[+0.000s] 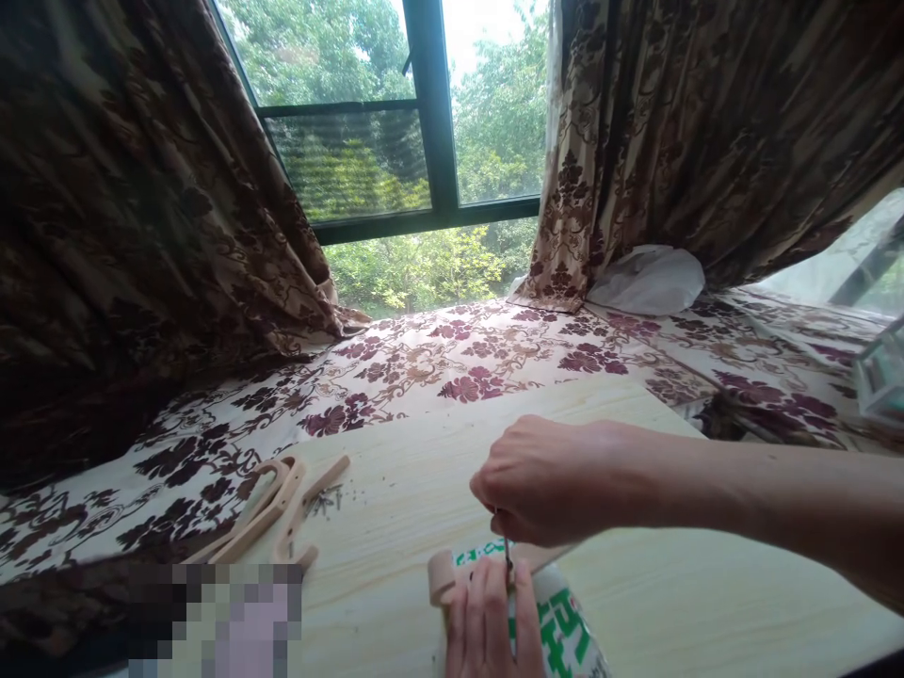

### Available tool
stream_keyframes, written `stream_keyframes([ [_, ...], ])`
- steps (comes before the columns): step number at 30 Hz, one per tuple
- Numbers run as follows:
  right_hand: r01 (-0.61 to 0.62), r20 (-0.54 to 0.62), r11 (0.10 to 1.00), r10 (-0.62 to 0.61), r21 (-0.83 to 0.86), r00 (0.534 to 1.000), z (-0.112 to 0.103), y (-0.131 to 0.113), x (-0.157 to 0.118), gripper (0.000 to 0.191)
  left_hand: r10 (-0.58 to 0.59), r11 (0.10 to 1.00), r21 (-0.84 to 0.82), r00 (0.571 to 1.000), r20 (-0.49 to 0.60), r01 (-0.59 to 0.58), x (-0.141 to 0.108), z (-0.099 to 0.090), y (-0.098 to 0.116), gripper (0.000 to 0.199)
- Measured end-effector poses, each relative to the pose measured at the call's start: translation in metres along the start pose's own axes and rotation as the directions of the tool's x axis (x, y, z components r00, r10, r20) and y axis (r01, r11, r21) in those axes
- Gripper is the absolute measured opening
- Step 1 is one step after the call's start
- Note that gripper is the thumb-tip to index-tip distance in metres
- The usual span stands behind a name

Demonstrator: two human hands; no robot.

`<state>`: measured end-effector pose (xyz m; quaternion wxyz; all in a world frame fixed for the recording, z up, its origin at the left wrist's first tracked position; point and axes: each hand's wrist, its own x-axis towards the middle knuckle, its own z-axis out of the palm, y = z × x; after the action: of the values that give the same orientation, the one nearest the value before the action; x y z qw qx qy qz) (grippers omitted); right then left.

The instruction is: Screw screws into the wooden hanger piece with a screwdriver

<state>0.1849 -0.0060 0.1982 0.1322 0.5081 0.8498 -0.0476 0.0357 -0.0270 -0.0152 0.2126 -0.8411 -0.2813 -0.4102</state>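
Clamps the right hand point(540, 476), knuckles up, in a tight fist on a thin metal shaft point(507, 549), with its upper end hidden inside the curled fingers. Points the shaft almost straight down, between the fingers of the left hand point(494, 617), toward a small dark spot on a tan wooden piece point(442, 576). Lays the left hand over that wood from the bottom edge of the view, fingers extended away from the body. Cannot tell, with the palm side out of sight, whether closed around the wood or only pressing on it. Has the wooden piece lying across a white packet point(569, 631) with green print, rounded end at the left, near the bottom of the view on a pale wooden board point(388, 546). Stretches the right forearm point(706, 480) in from the right edge, above the board. Shows at the board's left side a cluster of curved wooden pieces point(272, 507), with a loose pile of small metal pieces point(326, 501) just beside them. Includes beyond the board a floral cloth point(395, 367), then patterned curtains point(678, 141) on either side of a dark-framed window point(436, 113), with green trees outside. Has a white plastic bag point(653, 281) at the foot of the right-hand curtain.
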Motion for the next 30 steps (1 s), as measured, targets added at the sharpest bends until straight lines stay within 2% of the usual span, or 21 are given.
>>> stream_keyframes([
  [1, 0.010, -0.009, 1.000, -0.010, -0.010, 1.000, 0.000, 0.000, -0.001, 0.014, 0.001, 1.000, -0.023, 1.000, 0.000, -0.001, -0.001, 0.001, 0.000, 0.036],
  [3, 0.052, -0.013, 0.999, -0.052, -0.015, 0.999, -0.002, -0.001, -0.001, 0.011, 0.013, 0.998, -0.064, 1.000, 0.003, -0.013, -0.003, 0.003, 0.000, 0.048],
  [6, 0.109, 0.022, 0.994, -0.109, 0.010, 0.994, -0.007, -0.005, 0.001, 0.014, 0.041, 0.996, -0.084, 0.999, 0.032, -0.038, -0.007, 0.004, -0.003, 0.061],
  [10, 0.062, 0.084, 0.998, -0.063, 0.018, 0.994, -0.007, -0.007, 0.005, 0.012, 0.083, 0.994, -0.078, 0.993, 0.086, -0.077, -0.010, 0.002, -0.008, 0.061],
  [13, 0.022, 0.064, 1.000, -0.023, 0.014, 0.998, -0.004, -0.006, 0.005, 0.011, 0.093, 0.993, -0.082, 0.990, 0.108, -0.084, -0.010, 0.000, -0.007, 0.059],
  [16, 0.039, 0.037, 0.999, -0.039, -0.002, 0.999, -0.003, -0.005, 0.003, 0.010, 0.048, 0.994, -0.102, 0.993, 0.103, -0.037, -0.007, -0.002, -0.002, 0.056],
  [22, 0.083, 0.062, 0.996, -0.081, -0.032, 0.995, -0.005, -0.007, 0.005, 0.012, -0.058, 0.986, -0.149, 0.996, 0.066, 0.068, -0.001, -0.002, 0.009, 0.061],
  [27, -0.014, 0.097, 0.999, 0.019, -0.051, 0.995, -0.002, -0.003, 0.009, 0.011, -0.157, 0.967, -0.201, 0.987, 0.009, 0.156, -0.002, 0.003, 0.016, 0.060],
  [30, -0.048, 0.110, 0.996, 0.056, -0.073, 0.992, -0.004, -0.001, 0.008, 0.012, -0.187, 0.957, -0.222, 0.982, 0.010, 0.184, -0.004, 0.005, 0.019, 0.061],
])
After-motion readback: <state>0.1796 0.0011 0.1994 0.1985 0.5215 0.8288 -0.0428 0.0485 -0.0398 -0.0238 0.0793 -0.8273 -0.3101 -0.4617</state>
